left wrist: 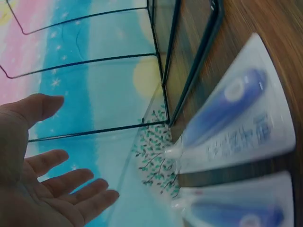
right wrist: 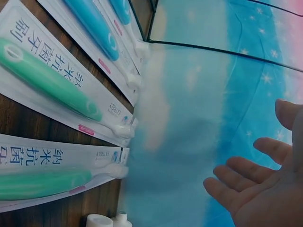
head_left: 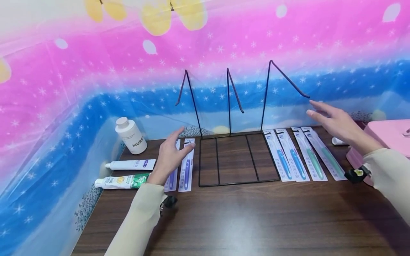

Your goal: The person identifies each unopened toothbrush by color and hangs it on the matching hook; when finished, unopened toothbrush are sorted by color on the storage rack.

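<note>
Standing on the bench (head_left: 237, 224), the black wire rack (head_left: 230, 135) sits between both raised hands, purple toothbrushes (head_left: 187, 172) to its left, blue toothbrushes (head_left: 298, 165) and green toothbrushes (head_left: 315, 165) to its right. The left hand (head_left: 169, 156), fingers spread, hangs near the purple packs; the right hand (head_left: 341, 122), likewise spread, near the rack's right prong tip.

A person wears long, cream-coloured sleeves (head_left: 134, 217), with a small black device (head_left: 170, 202) at each cuff; the right one bears a yellow-and-white marking (head_left: 358, 172).
</note>
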`<control>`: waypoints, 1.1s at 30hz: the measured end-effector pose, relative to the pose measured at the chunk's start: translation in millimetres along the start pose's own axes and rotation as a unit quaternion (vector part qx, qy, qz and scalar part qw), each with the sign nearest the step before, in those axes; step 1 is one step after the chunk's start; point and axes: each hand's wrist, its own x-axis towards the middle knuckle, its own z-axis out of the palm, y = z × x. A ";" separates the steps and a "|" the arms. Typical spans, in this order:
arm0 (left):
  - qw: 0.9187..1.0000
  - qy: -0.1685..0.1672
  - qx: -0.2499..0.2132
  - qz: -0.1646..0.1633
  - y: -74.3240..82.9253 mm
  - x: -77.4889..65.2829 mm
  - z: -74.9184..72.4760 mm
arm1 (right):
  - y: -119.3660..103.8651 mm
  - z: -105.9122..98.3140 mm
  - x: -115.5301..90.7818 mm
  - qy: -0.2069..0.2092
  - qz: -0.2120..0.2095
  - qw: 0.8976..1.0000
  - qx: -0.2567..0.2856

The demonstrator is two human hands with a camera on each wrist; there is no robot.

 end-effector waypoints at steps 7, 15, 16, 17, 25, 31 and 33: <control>0.997 -0.008 -0.068 -0.047 -6.3 8.2 14.3 | 7.7 -1.5 5.3 0.016 -0.003 1.000 -0.001; 0.984 -0.046 -0.132 -0.111 -8.4 14.2 28.2 | 22.7 4.9 14.2 0.025 0.003 1.000 -0.015; 0.984 -0.047 -0.133 -0.112 -8.1 15.1 29.8 | 24.8 5.7 15.1 0.026 0.006 1.000 -0.015; 0.983 -0.048 -0.134 -0.113 -7.5 16.1 31.3 | 27.0 6.5 15.8 0.025 0.011 1.000 -0.014; 0.984 -0.044 -0.120 -0.125 -8.6 22.1 36.5 | 41.9 14.1 22.9 0.009 0.066 0.997 -0.025; 0.984 -0.041 -0.109 -0.138 -13.2 24.2 38.6 | 51.8 22.4 23.8 -0.001 0.068 0.997 -0.045; 0.984 -0.043 -0.100 -0.141 -14.5 24.4 39.7 | 54.2 25.7 24.1 0.000 0.066 0.996 -0.054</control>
